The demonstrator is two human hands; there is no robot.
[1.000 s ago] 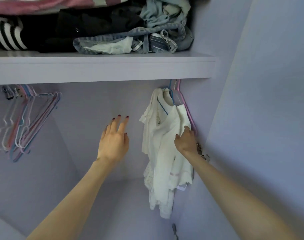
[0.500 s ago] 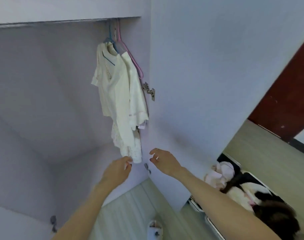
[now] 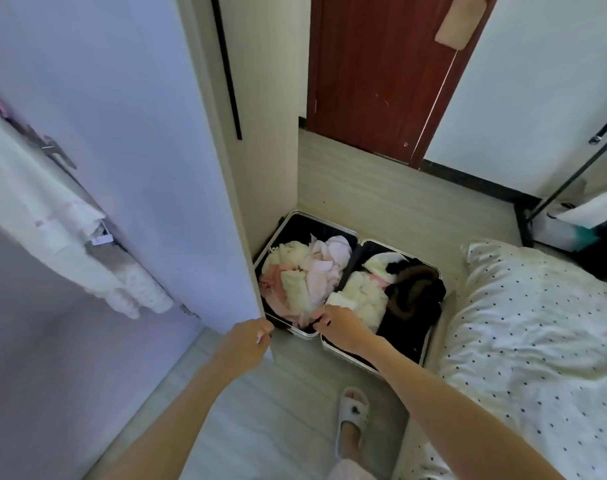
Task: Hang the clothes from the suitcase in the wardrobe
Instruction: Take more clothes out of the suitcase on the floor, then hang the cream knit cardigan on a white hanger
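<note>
An open suitcase (image 3: 430, 341) lies on the floor behind the wardrobe door (image 3: 122, 133). Its left half holds a heap of pale pink and cream clothes (image 3: 305, 275). In the right half lie a cream garment (image 3: 361, 299) and a dark brown one (image 3: 413, 292). My right hand (image 3: 336, 327) hovers over the suitcase's near edge with fingers loosely curled, right at the clothes; no grip shows. My left hand (image 3: 246, 344) hangs loosely curled and holds nothing, by the door's lower corner. White garments (image 3: 53, 216) hang inside the wardrobe at the left.
A bed with a dotted sheet (image 3: 537, 341) runs along the suitcase's right side. My foot in a white slipper (image 3: 352, 417) stands on the pale floor. A red-brown door (image 3: 381, 74) is behind the suitcase, and a black metal rack (image 3: 572, 181) stands far right.
The view has swung from the wardrobe down and right to the suitcase. Both hands have left the hung white garments and dropped toward the suitcase.
</note>
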